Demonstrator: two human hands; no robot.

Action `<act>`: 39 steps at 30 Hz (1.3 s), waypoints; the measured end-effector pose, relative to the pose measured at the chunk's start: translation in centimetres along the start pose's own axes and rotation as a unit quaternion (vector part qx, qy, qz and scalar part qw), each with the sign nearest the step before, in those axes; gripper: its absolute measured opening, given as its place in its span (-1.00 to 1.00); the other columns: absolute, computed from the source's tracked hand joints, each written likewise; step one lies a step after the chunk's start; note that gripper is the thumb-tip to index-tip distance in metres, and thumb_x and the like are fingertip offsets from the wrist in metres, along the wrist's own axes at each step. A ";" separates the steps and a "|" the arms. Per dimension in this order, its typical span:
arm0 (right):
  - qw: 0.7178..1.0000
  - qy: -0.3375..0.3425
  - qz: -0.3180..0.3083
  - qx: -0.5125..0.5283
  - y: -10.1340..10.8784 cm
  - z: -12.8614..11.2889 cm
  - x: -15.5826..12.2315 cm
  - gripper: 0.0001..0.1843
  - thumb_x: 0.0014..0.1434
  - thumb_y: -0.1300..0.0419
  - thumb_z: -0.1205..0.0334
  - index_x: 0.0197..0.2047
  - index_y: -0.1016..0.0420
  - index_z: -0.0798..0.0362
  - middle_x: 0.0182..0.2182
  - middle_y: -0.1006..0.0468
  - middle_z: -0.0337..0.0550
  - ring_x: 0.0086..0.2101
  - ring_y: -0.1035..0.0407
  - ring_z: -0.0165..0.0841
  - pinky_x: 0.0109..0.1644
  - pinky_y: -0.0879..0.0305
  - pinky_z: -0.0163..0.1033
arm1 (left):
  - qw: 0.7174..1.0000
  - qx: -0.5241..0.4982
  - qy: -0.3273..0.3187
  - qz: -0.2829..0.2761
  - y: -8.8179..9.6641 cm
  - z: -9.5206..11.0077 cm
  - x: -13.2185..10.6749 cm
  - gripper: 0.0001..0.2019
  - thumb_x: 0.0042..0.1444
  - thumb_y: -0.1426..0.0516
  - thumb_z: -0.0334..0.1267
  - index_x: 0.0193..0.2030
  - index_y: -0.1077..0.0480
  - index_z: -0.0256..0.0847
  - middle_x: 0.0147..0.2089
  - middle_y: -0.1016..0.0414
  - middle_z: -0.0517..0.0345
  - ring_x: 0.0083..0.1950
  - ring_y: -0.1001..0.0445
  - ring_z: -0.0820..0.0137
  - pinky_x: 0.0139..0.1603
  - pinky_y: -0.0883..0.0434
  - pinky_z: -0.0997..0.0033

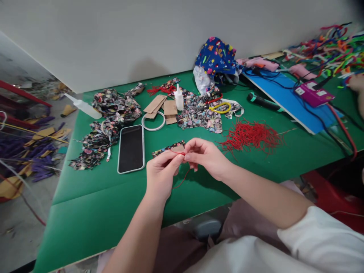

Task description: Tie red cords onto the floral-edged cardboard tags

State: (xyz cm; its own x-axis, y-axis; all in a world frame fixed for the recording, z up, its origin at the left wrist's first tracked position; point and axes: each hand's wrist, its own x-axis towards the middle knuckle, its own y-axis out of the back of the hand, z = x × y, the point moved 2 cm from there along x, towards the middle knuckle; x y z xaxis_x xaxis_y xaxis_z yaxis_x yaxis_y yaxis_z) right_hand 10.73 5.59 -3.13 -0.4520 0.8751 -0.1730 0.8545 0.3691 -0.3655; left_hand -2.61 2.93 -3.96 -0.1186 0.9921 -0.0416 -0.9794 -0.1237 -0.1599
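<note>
My left hand [162, 170] and my right hand [207, 156] meet over the near middle of the green table, thumbs and fingertips pinched close together. Between them runs a thin red cord [184, 179], one end hanging in a curve below the fingers. A small red loop or knot shows at the fingertips; its exact shape is too small to tell. Just behind my hands lies a strip of dark floral fabric [159, 151] with a piece of brown card on it, partly covered by my fingers. To the right sits a loose pile of cut red cords [251, 135].
A phone [131, 149] lies left of my hands. Behind are floral fabric pieces [116, 108], brown cards [170, 110], a white ring [153, 128], a glue bottle [179, 99] and yellow-handled scissors [222, 108]. At right, a blue board [273, 89] carries cables. Another person's hand [357, 89] shows at the right edge.
</note>
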 end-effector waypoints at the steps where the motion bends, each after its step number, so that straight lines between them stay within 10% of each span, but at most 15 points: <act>1: 1.000 0.017 0.003 -0.017 0.1 -0.1 0.0 -0.76 -0.08 -0.34 0.17 -0.35 -0.40 0.04 -0.52 -0.43 -0.36 -0.57 -0.28 -0.57 -0.61 -0.21 -0.47 | 1.000 -0.004 0.003 -0.005 0.0 0.0 0.0 -0.87 -0.11 -0.26 -0.17 -0.46 -0.53 -0.18 -0.64 -0.32 0.27 -0.68 -0.07 0.65 -0.70 -0.01 0.59; 15: 0.940 0.205 0.084 -0.261 0.4 -1.8 -0.7 -0.94 0.00 -0.28 0.28 -0.42 -0.59 -0.07 -0.42 -0.47 -0.24 -0.38 -0.35 -0.46 -0.39 -0.28 -0.34 | 0.997 0.065 0.006 0.033 -0.1 0.1 -0.2 -0.84 -0.08 -0.24 -0.17 -0.42 -0.54 -0.22 -0.53 -0.49 0.17 -0.67 -0.11 0.64 -0.70 -0.04 0.59; 31: 0.989 0.078 0.009 -0.122 -0.2 -0.8 -0.5 -0.86 0.12 -0.15 0.16 -0.35 -0.34 0.05 -0.38 -0.35 -0.27 -0.40 -0.36 -0.52 -0.52 -0.28 -0.45 | 0.999 -0.022 0.033 0.030 -0.3 -0.2 -0.1 -0.86 -0.12 -0.27 -0.20 -0.38 -0.55 -0.17 -0.56 -0.47 0.22 -0.68 -0.12 0.67 -0.71 -0.04 0.63; 39: 0.999 -0.011 0.033 0.034 -0.2 0.0 -0.2 -0.79 0.00 -0.26 0.11 -0.41 -0.37 0.07 -0.54 -0.38 -0.33 -0.53 -0.24 -0.56 -0.58 -0.23 -0.47 | 0.995 0.070 -0.052 0.044 -0.4 0.2 -0.2 -0.92 -0.09 -0.26 -0.26 -0.38 -0.55 -0.13 -0.38 -0.58 0.19 -0.39 -0.49 0.49 -0.40 -0.40 0.52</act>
State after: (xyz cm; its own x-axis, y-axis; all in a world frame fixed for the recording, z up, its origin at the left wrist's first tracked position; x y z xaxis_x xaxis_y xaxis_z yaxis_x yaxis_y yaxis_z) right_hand 10.67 5.31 -2.99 -0.4006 0.8899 -0.2183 0.8641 0.2877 -0.4129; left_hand -2.21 2.76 -3.67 -0.2148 0.9751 0.0550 -0.9766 -0.2140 -0.0207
